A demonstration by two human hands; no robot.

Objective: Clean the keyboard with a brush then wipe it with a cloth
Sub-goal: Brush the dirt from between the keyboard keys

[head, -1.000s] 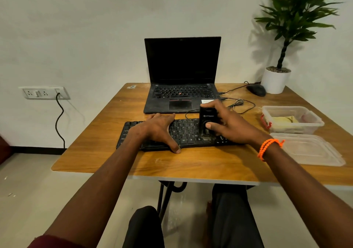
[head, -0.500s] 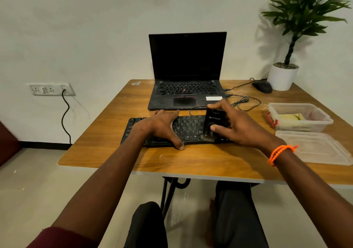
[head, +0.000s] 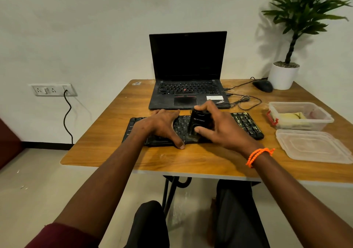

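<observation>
While your left hand [head: 160,125] lay spread flat on the keyboard [head: 246,123] at frame centre, your right hand [head: 219,127] gripped the black brush [head: 197,122], thumb and fingers curled round it.

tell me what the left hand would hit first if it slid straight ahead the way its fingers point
Most likely the laptop. The left hand lies flat on the keyboard, fingers aimed at the far edge, and the laptop's front edge sits just beyond that. Depth is hard to judge from one view.
</observation>
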